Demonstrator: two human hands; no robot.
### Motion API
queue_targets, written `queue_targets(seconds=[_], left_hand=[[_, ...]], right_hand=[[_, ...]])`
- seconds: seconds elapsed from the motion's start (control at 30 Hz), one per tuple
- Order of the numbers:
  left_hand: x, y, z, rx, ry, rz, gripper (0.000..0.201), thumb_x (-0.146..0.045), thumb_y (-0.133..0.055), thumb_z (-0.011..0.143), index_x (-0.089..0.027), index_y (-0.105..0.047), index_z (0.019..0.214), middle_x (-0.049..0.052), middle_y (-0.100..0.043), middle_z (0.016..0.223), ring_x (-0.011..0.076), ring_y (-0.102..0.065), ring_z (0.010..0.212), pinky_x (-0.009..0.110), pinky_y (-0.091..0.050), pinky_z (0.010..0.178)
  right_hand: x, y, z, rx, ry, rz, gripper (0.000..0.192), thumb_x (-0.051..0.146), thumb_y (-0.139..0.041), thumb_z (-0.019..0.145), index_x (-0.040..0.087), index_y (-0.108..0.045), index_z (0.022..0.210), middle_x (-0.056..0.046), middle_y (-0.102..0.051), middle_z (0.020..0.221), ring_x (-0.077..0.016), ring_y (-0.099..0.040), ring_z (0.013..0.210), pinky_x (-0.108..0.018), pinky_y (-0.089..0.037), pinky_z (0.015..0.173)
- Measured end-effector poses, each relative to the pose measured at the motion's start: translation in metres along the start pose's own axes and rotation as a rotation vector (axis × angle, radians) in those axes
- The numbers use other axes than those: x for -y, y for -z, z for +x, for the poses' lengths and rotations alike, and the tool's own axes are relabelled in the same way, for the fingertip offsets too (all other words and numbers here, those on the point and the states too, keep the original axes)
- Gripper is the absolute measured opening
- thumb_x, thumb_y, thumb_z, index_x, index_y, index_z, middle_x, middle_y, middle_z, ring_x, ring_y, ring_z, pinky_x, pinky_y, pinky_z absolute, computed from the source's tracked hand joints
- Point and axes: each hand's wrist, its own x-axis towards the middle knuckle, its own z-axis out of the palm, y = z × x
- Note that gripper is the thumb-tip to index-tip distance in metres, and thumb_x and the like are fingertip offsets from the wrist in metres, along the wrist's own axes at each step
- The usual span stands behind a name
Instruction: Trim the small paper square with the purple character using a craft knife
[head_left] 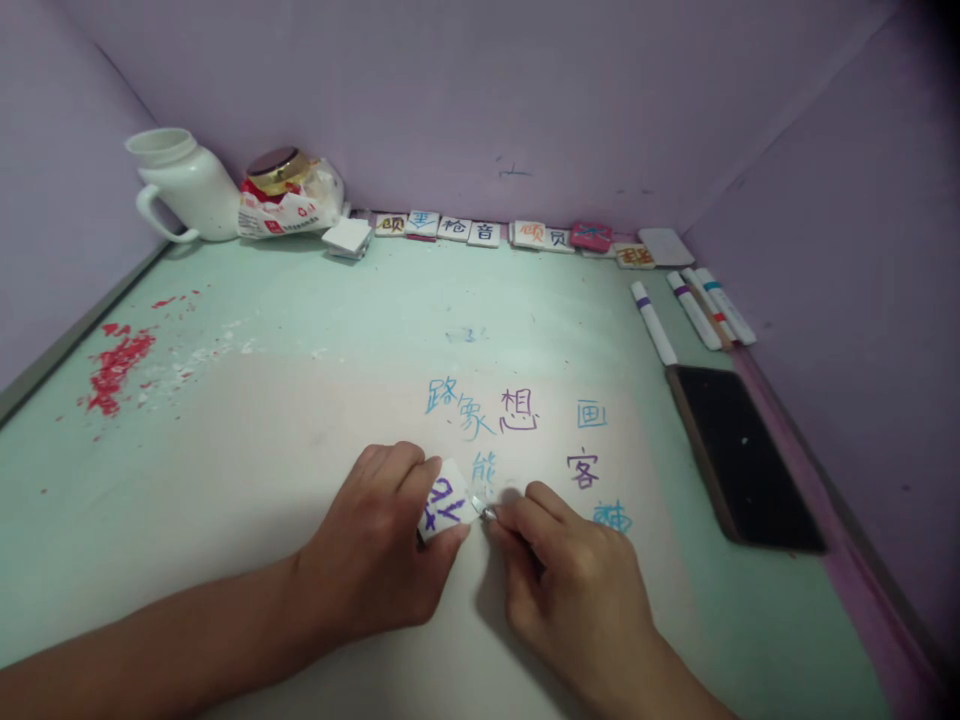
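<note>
Left hand [382,545]: grip pinched on a white tile [450,505] (purple strokes on its face), near the middle of the counter [315,300], beside blue and purple handwritten characters [518,410]. Right hand [574,570]: grip closed around a small metallic tool [482,511], tip at the tile's right edge; smartphone [750,455] farther right, near white-barrelled markers [694,312].

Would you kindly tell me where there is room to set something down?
The table is largely bare between the red flecks and left hand, and, smudges aside, between the tiles and the written characters. Crowded: the back (jug, bag, tiles) and right side (markers, phone).
</note>
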Motion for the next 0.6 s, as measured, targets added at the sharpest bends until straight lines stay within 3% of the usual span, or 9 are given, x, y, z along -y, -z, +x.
queue_targets(seconds=[0.3, 0.43, 0.53, 0.6], left_hand=[[0.003, 0.001, 0.0, 0.019, -0.003, -0.034, 0.014, -0.02, -0.055, 0.083, -0.012, -0.053, 0.094, 0.014, -0.057, 0.091, 0.0274, -0.055, 0.082, 0.041, -0.052, 0.07], [0.005, -0.001, 0.001, 0.006, 0.007, -0.043, 0.016, -0.021, -0.056, 0.083, -0.011, -0.055, 0.096, 0.015, -0.058, 0.092, 0.0274, -0.055, 0.082, 0.042, -0.051, 0.07], [0.006, -0.001, 0.002, -0.001, -0.005, -0.046, 0.021, -0.024, -0.056, 0.083, -0.009, -0.057, 0.099, 0.014, -0.06, 0.091, 0.0266, -0.056, 0.08, 0.044, -0.05, 0.071], [0.006, 0.003, 0.003, -0.094, -0.091, 0.017, 0.023, -0.025, -0.056, 0.085, -0.009, -0.059, 0.102, 0.012, -0.061, 0.09, 0.0247, -0.056, 0.078, 0.046, -0.048, 0.072]], right_hand=[[-0.006, 0.012, 0.009, 0.168, 0.015, 0.127, 0.017, 0.02, -0.045, 0.083, 0.021, -0.055, 0.07, 0.003, -0.053, 0.066, -0.0098, -0.044, 0.047, -0.025, -0.025, 0.047], [-0.011, 0.017, 0.016, 0.246, -0.054, 0.324, 0.015, 0.021, -0.05, 0.083, 0.02, -0.056, 0.069, 0.003, -0.057, 0.065, -0.011, -0.051, 0.054, -0.023, -0.034, 0.051], [-0.018, 0.016, 0.018, 0.207, -0.153, 0.576, 0.018, 0.026, -0.055, 0.085, 0.021, -0.06, 0.068, 0.003, -0.06, 0.063, -0.011, -0.055, 0.059, -0.021, -0.039, 0.054], [-0.024, 0.014, 0.019, 0.055, -0.224, 0.677, 0.018, 0.031, -0.058, 0.086, 0.022, -0.064, 0.072, 0.003, -0.061, 0.064, -0.0103, -0.055, 0.058, -0.019, -0.04, 0.051]])
